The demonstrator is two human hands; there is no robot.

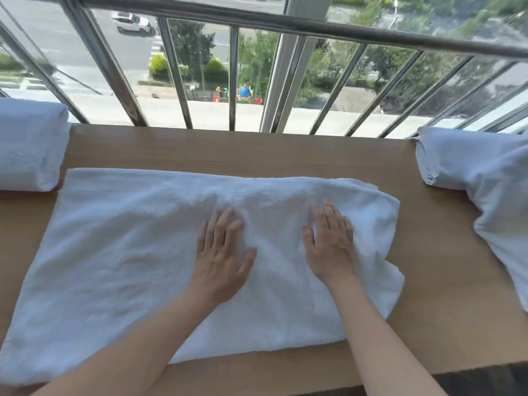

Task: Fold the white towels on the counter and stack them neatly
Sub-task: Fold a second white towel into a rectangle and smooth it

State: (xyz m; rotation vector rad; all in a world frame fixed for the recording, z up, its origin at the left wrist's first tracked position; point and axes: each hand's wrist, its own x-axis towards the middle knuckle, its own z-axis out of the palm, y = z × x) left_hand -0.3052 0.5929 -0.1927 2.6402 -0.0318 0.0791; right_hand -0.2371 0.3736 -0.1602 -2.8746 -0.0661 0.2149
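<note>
A large white towel (120, 252) lies spread across the wooden counter (228, 151), folded over once lengthwise, its right end rumpled. My left hand (221, 252) rests flat on it near the middle, palm down, fingers apart. My right hand (331, 244) lies flat on the towel just to the right, fingers spread too. Neither hand grips the cloth. A folded white towel (28, 144) sits at the far left of the counter. A looser heap of white towel (491, 184) sits at the far right and hangs toward the front edge.
A metal railing (183, 72) with slanted bars stands right behind the counter's back edge, with a window and a street far below. The counter's front edge (428, 372) runs just below the spread towel.
</note>
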